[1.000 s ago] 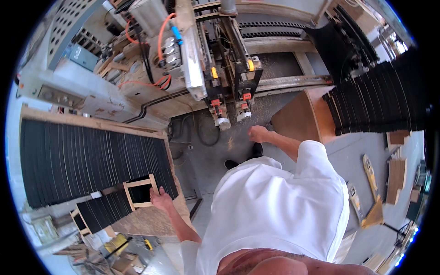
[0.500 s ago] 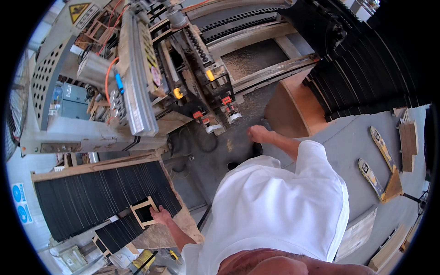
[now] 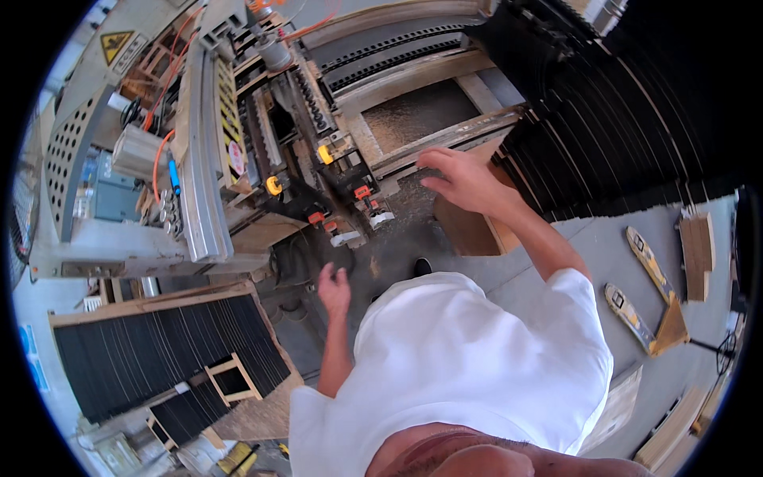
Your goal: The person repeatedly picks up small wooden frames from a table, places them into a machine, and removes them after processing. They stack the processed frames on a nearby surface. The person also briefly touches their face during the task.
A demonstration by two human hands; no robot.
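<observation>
My left hand (image 3: 335, 291) is raised in front of the machine, its fingers apart and holding nothing. My right hand (image 3: 459, 180) reaches forward over the near part of the machine, fingers spread and empty, close to a stack of black-faced boards (image 3: 612, 127). Nearest to both hands are the machine's red clamps (image 3: 362, 193) with white tips and its yellow knobs (image 3: 325, 154). A small pale wooden frame (image 3: 253, 392) lies on a row of black strips (image 3: 159, 342) to the left, apart from my left hand.
A brown box-like base (image 3: 469, 226) stands under the right-hand stack. Further right, a yellow pallet jack (image 3: 671, 330) rests on the grey floor. Wooden boards (image 3: 696, 254) stand beyond it. Metal rails and an orange hose (image 3: 159, 155) belong to the machine at left.
My left hand has let go of the small wooden frame and moved right and forward. My right hand has risen forward toward the right-hand stack, and its fingers have spread.
</observation>
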